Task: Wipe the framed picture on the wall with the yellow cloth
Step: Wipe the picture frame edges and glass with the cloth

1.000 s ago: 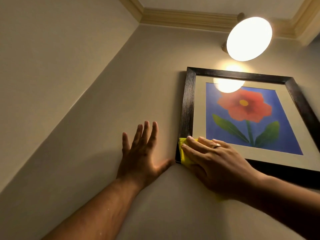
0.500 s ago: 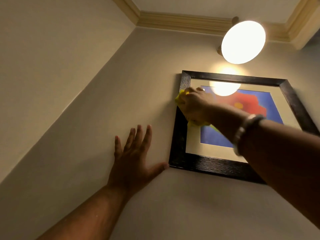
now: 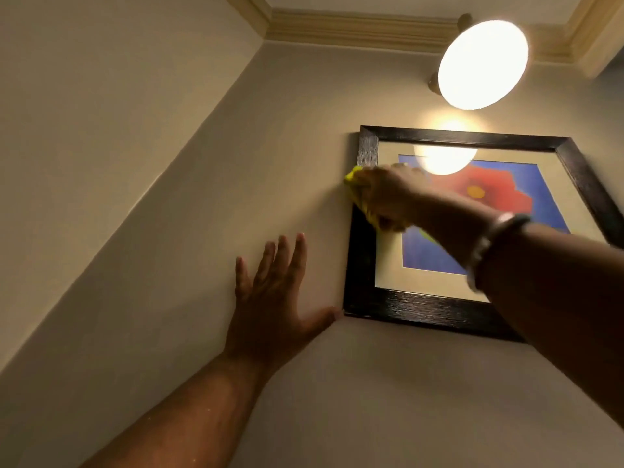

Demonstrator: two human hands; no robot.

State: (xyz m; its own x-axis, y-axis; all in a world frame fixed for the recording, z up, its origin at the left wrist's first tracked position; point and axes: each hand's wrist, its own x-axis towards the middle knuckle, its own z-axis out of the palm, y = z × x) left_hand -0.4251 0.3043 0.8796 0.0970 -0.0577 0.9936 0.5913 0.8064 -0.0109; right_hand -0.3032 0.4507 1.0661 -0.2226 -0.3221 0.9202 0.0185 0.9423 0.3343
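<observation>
The right hand is closed over the yellow cloth, pressing it flat against the left upright of the framed picture; only a bright edge of cloth shows, poking out past the knuckles on the wall side and along the underside of the palm. The hand is blurred, so the individual fingers cannot be made out. A bracelet circles the wrist behind it. The picture hangs on the wall, with its dark frame running above and below the right hand, and its print of a red flower on blue lies just beyond the hand, partly covered by the forearm. The left hand lies below and to the side of the right one, fingers spread wide and flat against the wall, holding nothing, its thumb tip touching the lower left corner of the frame. A round lamp glows above the right hand, its reflection showing on the glass just past the knuckles.
</observation>
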